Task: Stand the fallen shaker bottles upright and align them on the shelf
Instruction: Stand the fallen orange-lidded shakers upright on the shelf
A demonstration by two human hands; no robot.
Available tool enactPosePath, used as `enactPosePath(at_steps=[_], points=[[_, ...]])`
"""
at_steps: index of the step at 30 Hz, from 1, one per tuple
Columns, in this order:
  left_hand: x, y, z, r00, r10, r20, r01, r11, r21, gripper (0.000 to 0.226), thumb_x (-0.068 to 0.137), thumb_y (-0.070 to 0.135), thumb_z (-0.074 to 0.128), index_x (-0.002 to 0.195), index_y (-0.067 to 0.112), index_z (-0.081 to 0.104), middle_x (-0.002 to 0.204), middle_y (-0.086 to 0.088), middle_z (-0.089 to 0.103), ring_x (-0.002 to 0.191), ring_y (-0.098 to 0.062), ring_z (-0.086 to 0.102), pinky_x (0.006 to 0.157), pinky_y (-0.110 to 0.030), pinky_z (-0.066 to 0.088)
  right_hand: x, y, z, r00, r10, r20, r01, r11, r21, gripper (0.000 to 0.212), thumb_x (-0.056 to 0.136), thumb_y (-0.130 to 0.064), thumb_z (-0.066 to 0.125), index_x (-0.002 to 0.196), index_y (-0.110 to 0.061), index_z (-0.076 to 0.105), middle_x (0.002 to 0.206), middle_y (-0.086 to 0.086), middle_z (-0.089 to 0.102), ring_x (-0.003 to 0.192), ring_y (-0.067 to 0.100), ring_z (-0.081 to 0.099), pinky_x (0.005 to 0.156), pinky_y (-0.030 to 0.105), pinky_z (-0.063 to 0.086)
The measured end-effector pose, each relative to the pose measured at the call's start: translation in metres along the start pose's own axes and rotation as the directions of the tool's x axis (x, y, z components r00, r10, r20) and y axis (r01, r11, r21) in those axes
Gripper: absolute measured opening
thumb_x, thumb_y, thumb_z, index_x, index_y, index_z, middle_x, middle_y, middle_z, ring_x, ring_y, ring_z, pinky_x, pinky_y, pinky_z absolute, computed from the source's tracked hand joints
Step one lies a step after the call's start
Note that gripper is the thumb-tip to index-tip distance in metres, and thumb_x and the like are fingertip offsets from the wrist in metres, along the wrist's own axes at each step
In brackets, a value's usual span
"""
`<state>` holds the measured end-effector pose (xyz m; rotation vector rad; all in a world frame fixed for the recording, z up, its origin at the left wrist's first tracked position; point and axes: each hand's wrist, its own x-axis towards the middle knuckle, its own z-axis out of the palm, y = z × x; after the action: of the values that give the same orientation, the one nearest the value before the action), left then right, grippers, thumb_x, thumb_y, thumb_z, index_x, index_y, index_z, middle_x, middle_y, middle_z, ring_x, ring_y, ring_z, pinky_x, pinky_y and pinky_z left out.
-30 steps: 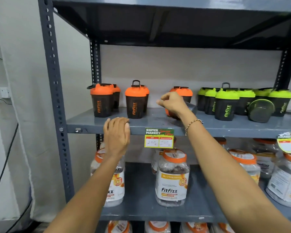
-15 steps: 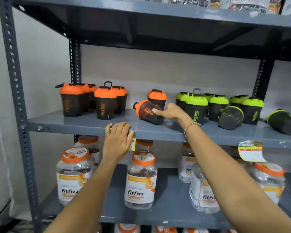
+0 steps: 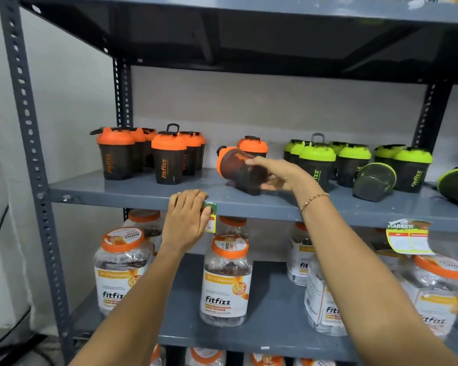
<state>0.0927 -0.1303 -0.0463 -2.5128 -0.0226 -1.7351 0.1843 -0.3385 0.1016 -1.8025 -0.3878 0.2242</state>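
My right hand [image 3: 280, 174] grips a dark shaker bottle with an orange lid [image 3: 236, 170], tilted with the lid up and to the left, its base near the grey shelf [image 3: 143, 196]. Behind it stands one upright orange-lidded shaker [image 3: 253, 146]. Several orange-lidded shakers [image 3: 167, 159] stand upright at the left. Green-lidded shakers [image 3: 352, 159] stand at the right. One green-lidded shaker [image 3: 373, 180] lies on its side among them, another fallen one [image 3: 455, 186] lies at the far right. My left hand [image 3: 187, 217] rests flat on the shelf's front edge.
A price tag [image 3: 210, 217] hangs on the shelf edge beside my left hand, another tag [image 3: 407, 237] at the right. Large Fitfizz jars [image 3: 225, 281] fill the shelf below. The upper shelf [image 3: 249, 27] hangs low overhead. A perforated upright [image 3: 29, 154] stands at the left.
The orange-lidded shaker in my right hand has tipped further up from lying flat. The view shifted left to right, then closer. My left hand stayed on the shelf edge.
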Motion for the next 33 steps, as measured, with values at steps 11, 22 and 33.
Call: enactPosePath(at_steps=[11, 22, 33], points=[[0.0, 0.0, -0.001, 1.0, 0.001, 0.02, 0.0, 1.0, -0.005, 0.034, 0.094, 0.034, 0.036, 0.111, 0.012, 0.055, 0.11, -0.009, 0.064, 0.101, -0.024, 0.053, 0.095, -0.037, 0.03, 0.011, 0.025, 0.028, 0.968, -0.077, 0.24, -0.092, 0.779, 0.621, 0.047, 0.073, -0.011, 0.077, 0.113, -0.002, 0.054, 0.112, 0.017, 0.065, 0.107, 0.026, 0.062, 0.085, 0.037, 0.056], [-0.001, -0.002, 0.002, 1.0, 0.004, 0.009, -0.004, 1.0, -0.001, 0.034, 0.094, 0.035, 0.038, 0.11, 0.012, 0.056, 0.11, -0.008, 0.064, 0.102, -0.023, 0.051, 0.094, -0.037, 0.031, 0.043, 0.03, 0.043, 0.973, -0.097, -0.207, 0.064, 0.985, -0.158, 0.057, 0.064, -0.009, 0.083, 0.116, -0.006, 0.058, 0.116, 0.014, 0.065, 0.111, 0.03, 0.058, 0.099, 0.042, 0.049], [0.0, 0.004, -0.006, 0.998, -0.045, 0.051, 0.046, 0.999, -0.024, 0.037, 0.093, 0.035, 0.037, 0.108, 0.011, 0.061, 0.109, -0.008, 0.065, 0.099, -0.026, 0.059, 0.096, -0.037, 0.03, 0.042, 0.032, 0.044, 0.967, -0.087, -0.24, 0.011, 0.954, -0.299, 0.058, 0.069, -0.015, 0.082, 0.119, -0.004, 0.053, 0.12, 0.016, 0.062, 0.112, 0.032, 0.056, 0.093, 0.039, 0.048]])
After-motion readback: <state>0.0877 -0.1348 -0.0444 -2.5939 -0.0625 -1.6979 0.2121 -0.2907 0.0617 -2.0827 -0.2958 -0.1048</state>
